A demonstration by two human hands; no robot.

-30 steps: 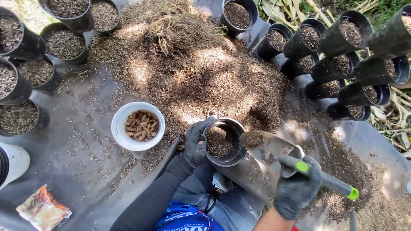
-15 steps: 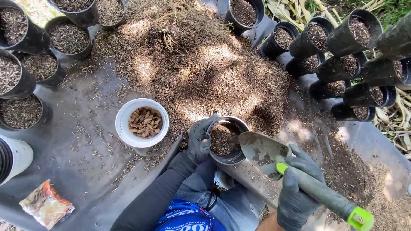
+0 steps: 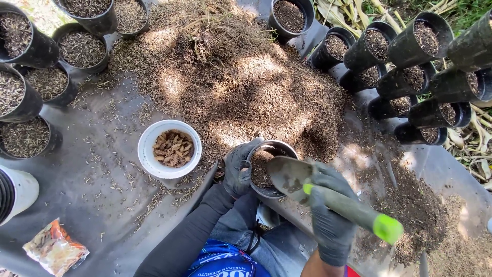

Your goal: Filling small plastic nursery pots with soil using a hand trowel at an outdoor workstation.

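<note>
- landmark = black pot (image 3: 271, 172) in front of the person's knees, part full of dark husky mix.
- left hand (image 3: 240, 166), dark glove, closed around pot's left rim, fingers curled over the lip, steadying it.
- right hand (image 3: 328, 215), dark glove, wrapped tight on the trowel (image 3: 307, 184); its green handle sticks out to the right of the pot and down toward the cam.
- change vs 1 s ago: trowel was out to the right of pot, blade clear of it. half a sec ago blade came up to the pot's right rim. now blade sits over the pot mouth, tipped inward, some mix still on it.
- pot + left hand barely shifted across the three pics; only the trowel arm moved in.
- reads as a scoop being emptied into the pot, fill level looks below the rim, so prob more scoops to go (my guess).
- big soil pile (image 3: 230, 87) just beyond the pot, spread on dark ground sheet (image 3: 92, 205).
- white bowl (image 3: 169, 149) w/ brownish knobbly pieces, left of pot, apart from it.
- filled pots (image 3: 46, 66) well left of pot; another row of filled black pots (image 3: 410, 66) up to its right.
- small plastic packet (image 3: 54, 249) far lower left of pot.
</note>
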